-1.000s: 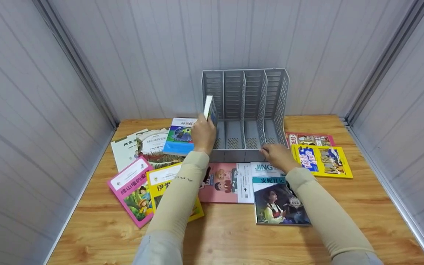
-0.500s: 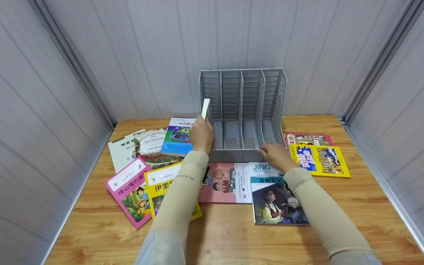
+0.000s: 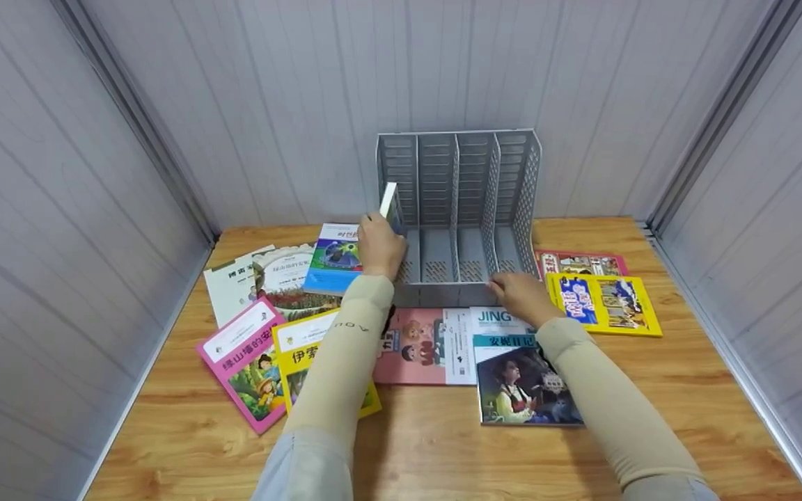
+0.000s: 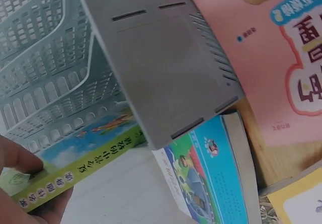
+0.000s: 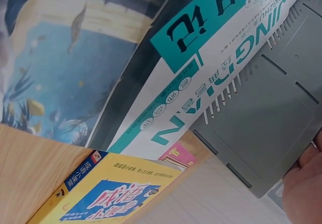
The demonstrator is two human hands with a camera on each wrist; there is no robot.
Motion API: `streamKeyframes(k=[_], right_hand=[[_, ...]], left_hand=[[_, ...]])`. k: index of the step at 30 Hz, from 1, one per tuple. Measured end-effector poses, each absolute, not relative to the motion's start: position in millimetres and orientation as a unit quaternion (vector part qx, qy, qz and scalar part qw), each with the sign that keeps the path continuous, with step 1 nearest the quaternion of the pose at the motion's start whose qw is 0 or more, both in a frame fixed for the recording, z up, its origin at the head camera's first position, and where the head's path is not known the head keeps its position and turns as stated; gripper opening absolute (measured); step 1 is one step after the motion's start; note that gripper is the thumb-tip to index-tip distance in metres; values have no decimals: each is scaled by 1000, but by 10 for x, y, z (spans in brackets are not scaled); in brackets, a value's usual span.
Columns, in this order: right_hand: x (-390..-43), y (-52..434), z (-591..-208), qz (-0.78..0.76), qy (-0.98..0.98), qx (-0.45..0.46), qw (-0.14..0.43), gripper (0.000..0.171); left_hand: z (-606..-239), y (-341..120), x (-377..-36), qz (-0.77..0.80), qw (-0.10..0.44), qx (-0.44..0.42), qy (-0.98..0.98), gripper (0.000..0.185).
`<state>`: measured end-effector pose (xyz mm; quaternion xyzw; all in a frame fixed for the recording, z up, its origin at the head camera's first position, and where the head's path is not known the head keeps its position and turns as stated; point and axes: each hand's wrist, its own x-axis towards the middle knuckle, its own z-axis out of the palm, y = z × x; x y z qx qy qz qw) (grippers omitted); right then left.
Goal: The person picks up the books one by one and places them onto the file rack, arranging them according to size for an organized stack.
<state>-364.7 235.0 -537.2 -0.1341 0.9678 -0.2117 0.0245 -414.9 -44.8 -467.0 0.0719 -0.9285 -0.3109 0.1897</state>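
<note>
My left hand [image 3: 380, 247] grips a thin book [image 3: 389, 202] upright by its lower edge, at the mouth of the leftmost slot of a grey slotted file rack [image 3: 474, 149]. In the left wrist view the book's green spine [image 4: 75, 171] lies against the rack's left wall, with my thumb [image 4: 15, 156] on it. My right hand [image 3: 523, 296] holds the rack's low front lip near its right corner. Its fingers [image 5: 304, 183] curl over the grey edge [image 5: 266, 128]. All the rack's slots look empty.
Books lie flat on the wooden table [image 3: 693, 376]: a blue one [image 3: 335, 257] by my left hand, pink [image 3: 244, 358] and yellow [image 3: 303, 348] front left, a pale pink one [image 3: 418, 344], a white JING book [image 3: 505, 316], a dark one [image 3: 526, 383], and yellow [image 3: 606, 303] at right. Grey walls close three sides.
My left hand has edged the upright book slightly closer to the rack's leftmost slot. My right hand stays on the rack's front lip.
</note>
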Motion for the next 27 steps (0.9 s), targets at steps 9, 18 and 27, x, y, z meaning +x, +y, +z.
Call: streamKeyframes(k=[9,18,27], right_hand=[[-3639,2356,-5389,-204,968,-147,12,40],[-3640,2337,-5392,-213,967,-141,17,38],[-3649,2350,-5360,-209,967,-144,24,37]], left_hand=[[-4648,-553,-4255,-342,191,56,-918,20],[-4921,-794,-4732,-391,160,45,-905,23],[-4495,-701,-4291,-387,134,65,-910,29]])
